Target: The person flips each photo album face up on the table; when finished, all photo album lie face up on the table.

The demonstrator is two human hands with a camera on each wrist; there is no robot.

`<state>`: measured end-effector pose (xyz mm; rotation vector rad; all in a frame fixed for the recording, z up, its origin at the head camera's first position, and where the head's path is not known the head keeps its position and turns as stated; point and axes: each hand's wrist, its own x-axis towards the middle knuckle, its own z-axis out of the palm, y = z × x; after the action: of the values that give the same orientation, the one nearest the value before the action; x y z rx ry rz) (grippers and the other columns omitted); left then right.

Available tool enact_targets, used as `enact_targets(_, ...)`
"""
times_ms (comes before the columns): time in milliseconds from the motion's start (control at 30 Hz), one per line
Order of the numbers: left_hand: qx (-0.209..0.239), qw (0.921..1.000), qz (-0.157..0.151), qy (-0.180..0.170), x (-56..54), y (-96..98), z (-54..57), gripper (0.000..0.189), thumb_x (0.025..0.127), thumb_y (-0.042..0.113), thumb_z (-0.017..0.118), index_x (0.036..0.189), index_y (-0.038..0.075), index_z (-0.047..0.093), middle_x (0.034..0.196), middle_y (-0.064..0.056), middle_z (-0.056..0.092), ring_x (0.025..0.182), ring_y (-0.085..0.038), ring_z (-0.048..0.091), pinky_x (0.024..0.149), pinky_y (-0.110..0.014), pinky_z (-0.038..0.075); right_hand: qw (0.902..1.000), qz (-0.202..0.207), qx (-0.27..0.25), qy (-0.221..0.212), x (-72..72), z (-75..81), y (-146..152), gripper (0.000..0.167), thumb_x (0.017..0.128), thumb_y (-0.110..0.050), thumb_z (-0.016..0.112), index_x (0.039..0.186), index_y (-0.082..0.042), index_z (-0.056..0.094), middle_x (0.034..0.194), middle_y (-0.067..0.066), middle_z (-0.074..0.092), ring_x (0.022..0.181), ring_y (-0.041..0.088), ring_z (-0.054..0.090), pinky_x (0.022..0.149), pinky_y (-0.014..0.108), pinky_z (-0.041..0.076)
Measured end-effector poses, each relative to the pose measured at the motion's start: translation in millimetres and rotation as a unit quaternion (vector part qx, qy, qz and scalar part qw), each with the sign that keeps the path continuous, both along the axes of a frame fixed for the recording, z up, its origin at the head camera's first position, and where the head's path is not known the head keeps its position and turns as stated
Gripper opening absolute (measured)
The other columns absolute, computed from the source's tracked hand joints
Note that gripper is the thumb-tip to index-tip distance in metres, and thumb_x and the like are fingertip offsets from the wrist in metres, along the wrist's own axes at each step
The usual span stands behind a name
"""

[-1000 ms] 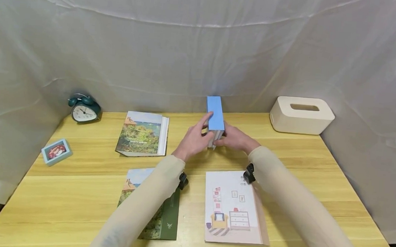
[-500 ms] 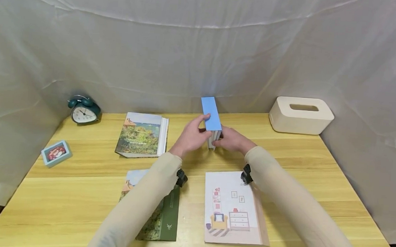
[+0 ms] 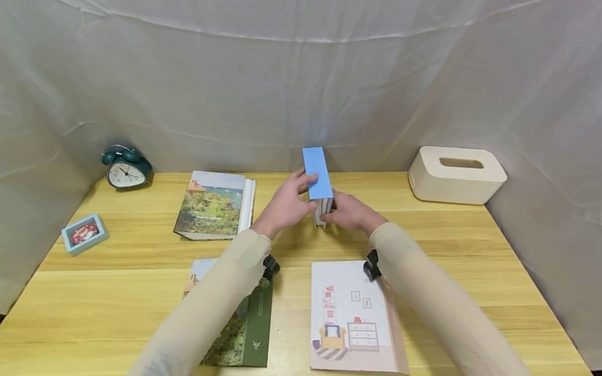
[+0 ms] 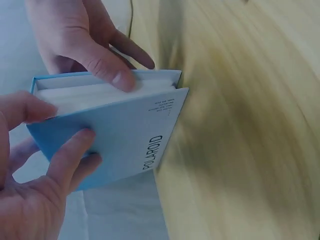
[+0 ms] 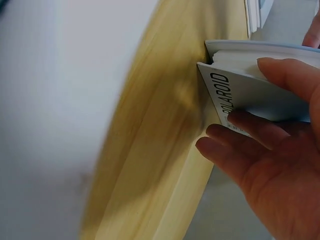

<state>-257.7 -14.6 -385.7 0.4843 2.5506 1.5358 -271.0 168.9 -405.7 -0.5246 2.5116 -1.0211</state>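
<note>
A yellowish wooden desk (image 3: 86,318) is carrying everything, and two sleeved arms (image 3: 443,312) are stretching forward over it, converging near the middle of its far edge. A white book (image 3: 350,358) is lying well back from that edge, partly under the right sleeve; a green-spined book (image 3: 257,335) is lying beneath the left. A photo album (image 3: 212,205) is resting near the far edge, left of centre. A tissue box (image 3: 453,188) is sitting by the far right corner. Near the middle of the far edge, a blue book (image 3: 317,169) is standing spine up. The left hand (image 3: 284,204) is pinching it near the spine, fingers bent against the left cover; the right hand (image 3: 353,212) is gripping it lower, thumb on the page ends, fingers along the right cover. An alarm clock (image 3: 126,171) is standing near the far left corner, and a small picture frame (image 3: 85,234) is lying by the left edge.
</note>
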Motion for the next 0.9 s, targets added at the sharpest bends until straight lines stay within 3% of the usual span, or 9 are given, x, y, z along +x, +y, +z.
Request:
enact_targets(133, -0.063, 0.9968, 0.0, 0.05, -1.2, 3.1, 1.7, 0.064, 0.087, 0.012, 0.075, 0.145, 0.01, 0.049, 0.163, -0.009, 0.009, 0.141, -0.033, 0.03, 0.108, -0.037, 0.036, 0.9998, 0.004, 0.018, 0.007, 1.3, 0.9, -1, 0.07, 0.097, -0.012, 0.06, 0.156, -0.006, 0.023, 0.144, 0.018, 0.048, 0.128, 0.032, 0.049, 0.106, 0.046, 0.039)
enact_targets(267, -0.117, 0.9883, -0.013, 0.097, -1.6, 5.9, 1.1, 0.058, 0.09, 0.012, 0.074, 0.144, 0.014, 0.052, 0.163, -0.009, 0.008, 0.144, -0.033, 0.022, 0.107, -0.035, 0.037, 0.9994, 0.013, 0.029, 0.013, 2.1, 1.4, -2, 0.071, 0.098, -0.013, 0.059, 0.157, -0.005, 0.02, 0.145, 0.018, 0.047, 0.126, 0.031, 0.049, 0.105, 0.045, 0.039)
enact_targets(367, -0.131, 0.9859, -0.02, 0.102, -1.5, 4.6, 1.7, 0.056, 0.091, 0.011, 0.072, 0.143, 0.018, 0.053, 0.163, -0.006, 0.013, 0.143, -0.03, 0.024, 0.097, -0.028, 0.046, 0.9993, 0.011, 0.035, 0.012, 1.9, 1.9, -2, 0.072, 0.098, -0.013, 0.059, 0.157, -0.005, 0.019, 0.145, 0.019, 0.047, 0.126, 0.031, 0.049, 0.106, 0.045, 0.038)
enact_targets(467, -0.115, 0.9898, -0.02, 0.081, -1.5, -0.2, 2.3, 0.055, 0.091, 0.01, 0.072, 0.142, 0.02, 0.054, 0.163, -0.002, 0.014, 0.143, -0.029, 0.026, 0.076, -0.026, 0.052, 0.9991, 0.011, 0.041, 0.003, 0.7, 2.6, -3, 0.073, 0.098, -0.015, 0.059, 0.158, -0.007, 0.017, 0.145, 0.02, 0.046, 0.129, 0.033, 0.047, 0.108, 0.046, 0.036)
enact_targets(500, -0.106, 0.9914, -0.017, 0.074, -1.6, -2.2, 2.1, 0.055, 0.091, 0.01, 0.072, 0.141, 0.02, 0.054, 0.162, -0.001, 0.015, 0.143, -0.028, 0.026, 0.077, -0.026, 0.052, 0.9991, 0.012, 0.042, -0.001, 0.0, 2.6, -4, 0.075, 0.098, -0.016, 0.059, 0.158, -0.008, 0.016, 0.145, 0.02, 0.046, 0.129, 0.033, 0.046, 0.109, 0.047, 0.035)
enact_targets(600, -0.073, 0.9952, -0.013, 0.063, -1.7, -8.2, 0.5, 0.054, 0.09, 0.009, 0.072, 0.14, 0.018, 0.055, 0.162, -0.001, 0.016, 0.143, -0.027, 0.026, 0.092, -0.027, 0.05, 0.9989, 0.019, 0.043, -0.007, -2.2, 2.9, -7, 0.079, 0.098, -0.017, 0.06, 0.159, -0.012, 0.01, 0.15, 0.02, 0.04, 0.132, 0.035, 0.043, 0.11, 0.048, 0.033)
enact_targets(700, -0.063, 0.9956, -0.014, 0.067, -1.9, -12.5, -1.0, 0.055, 0.09, 0.008, 0.072, 0.141, 0.017, 0.054, 0.162, -0.003, 0.015, 0.143, -0.028, 0.024, 0.11, -0.033, 0.033, 0.9986, 0.019, 0.048, -0.008, -2.7, 3.8, -8, 0.084, 0.098, -0.019, 0.06, 0.16, -0.015, 0.004, 0.154, 0.02, 0.033, 0.134, 0.038, 0.04, 0.11, 0.048, 0.031)
enact_targets(900, -0.114, 0.9898, -0.026, 0.081, -0.5, -19.1, -2.1, 0.063, 0.093, 0.004, 0.066, 0.149, 0.024, 0.045, 0.163, -0.011, 0.007, 0.143, -0.036, 0.021, 0.111, -0.039, 0.031, 0.998, 0.01, 0.062, -0.006, -0.8, 5.7, -11, 0.085, 0.098, -0.021, 0.059, 0.159, -0.014, 0.0, 0.158, 0.017, 0.025, 0.14, 0.036, 0.03, 0.115, 0.048, 0.022)
